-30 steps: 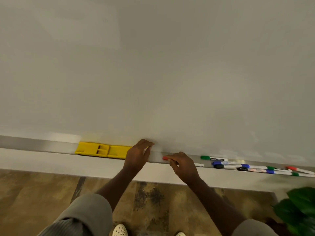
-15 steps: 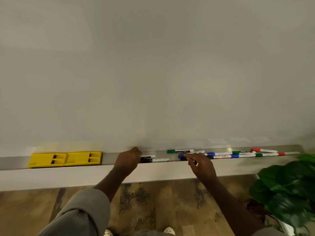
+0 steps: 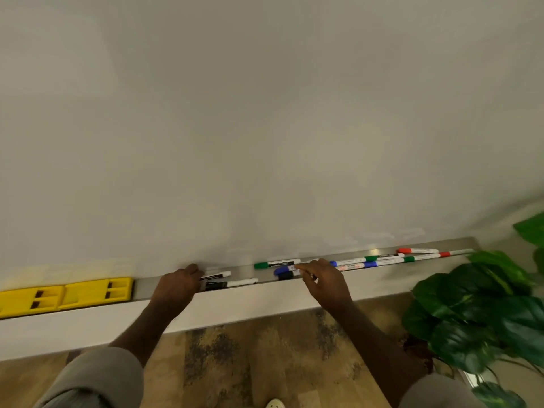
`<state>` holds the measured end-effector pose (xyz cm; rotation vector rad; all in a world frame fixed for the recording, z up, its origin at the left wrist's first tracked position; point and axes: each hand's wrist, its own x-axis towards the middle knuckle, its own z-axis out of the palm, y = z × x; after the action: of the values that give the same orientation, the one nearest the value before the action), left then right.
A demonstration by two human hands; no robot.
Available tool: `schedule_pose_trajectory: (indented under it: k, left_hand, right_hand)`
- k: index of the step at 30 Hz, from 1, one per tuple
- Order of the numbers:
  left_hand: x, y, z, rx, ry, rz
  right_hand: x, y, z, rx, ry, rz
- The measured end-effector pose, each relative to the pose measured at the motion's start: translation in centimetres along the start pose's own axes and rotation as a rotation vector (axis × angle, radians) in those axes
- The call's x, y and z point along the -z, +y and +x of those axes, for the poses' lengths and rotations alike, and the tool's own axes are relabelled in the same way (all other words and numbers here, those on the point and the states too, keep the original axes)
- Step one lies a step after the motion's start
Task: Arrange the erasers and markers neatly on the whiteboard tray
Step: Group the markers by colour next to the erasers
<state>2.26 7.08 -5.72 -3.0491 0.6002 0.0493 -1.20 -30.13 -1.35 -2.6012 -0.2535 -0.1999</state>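
Two yellow erasers (image 3: 66,295) lie side by side at the left of the metal tray (image 3: 141,288). My left hand (image 3: 176,285) rests on the tray over the black ends of two black-and-white markers (image 3: 232,282). My right hand (image 3: 323,279) pinches a blue-capped marker (image 3: 284,270) just above a black one. A green-capped marker (image 3: 275,264) lies beside it against the board. Further right along the tray lie several blue, green and red markers (image 3: 382,260).
The blank whiteboard (image 3: 265,128) fills the upper view. A leafy green plant (image 3: 477,313) stands at the right, close to the tray's end. Below the tray runs a white ledge (image 3: 88,325), with patterned floor underneath.
The view has swung right, so the erasers sit further left. My right hand moved from a red marker to the blue-capped one. My left hand now covers the black markers' ends.
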Motion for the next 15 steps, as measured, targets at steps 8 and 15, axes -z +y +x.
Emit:
schedule_pose_trajectory:
  k: [8,15]
  left_hand:
    - [-0.3,0.2,0.3,-0.049,0.182,-0.112]
    - [2.1,6.7,1.9,-0.040,0.282,-0.254]
  right_hand:
    - [5.1,6.2,0.0,-0.059,-0.018,-0.170]
    - [8.9,11.2,-0.6,-0.172,-0.062,-0.285]
